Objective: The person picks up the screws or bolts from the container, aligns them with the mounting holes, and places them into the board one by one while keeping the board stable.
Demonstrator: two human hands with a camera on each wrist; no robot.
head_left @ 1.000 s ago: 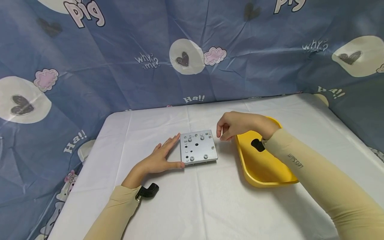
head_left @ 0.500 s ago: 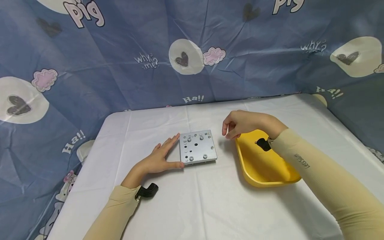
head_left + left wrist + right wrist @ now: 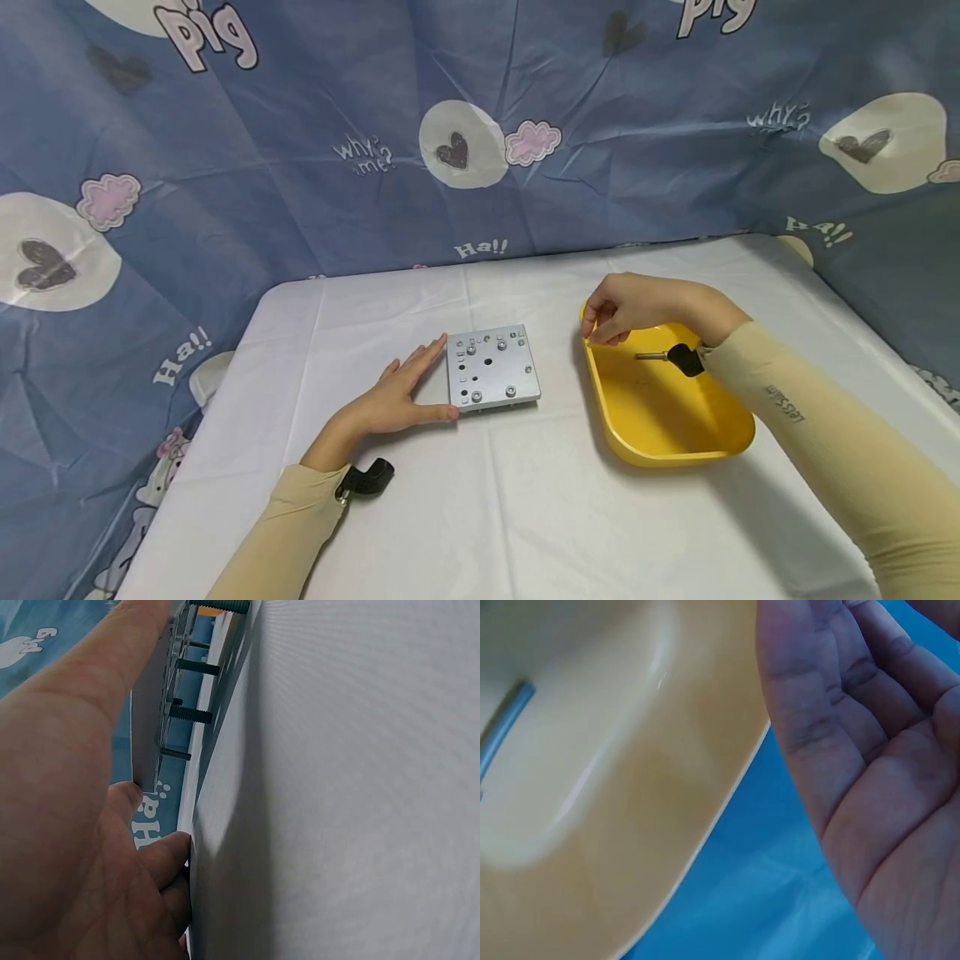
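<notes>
The left hand, fingers flat, is steadying the stiff, probably heavy drilled metal plate by its left edge; the right hand, loosely curled and seemingly empty, is hovering over the yellow tray's far-left corner.

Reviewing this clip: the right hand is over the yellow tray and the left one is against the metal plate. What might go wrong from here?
1. The left hand only rests flat against the metal plate, so the plate may slide on the white tablecloth if bumped.
2. The right hand hovers at the far rim of the yellow tray; catching that rim might tip or shift it.
3. The screwdriver in the tray lies close to the right wrist and could get knocked.
</notes>
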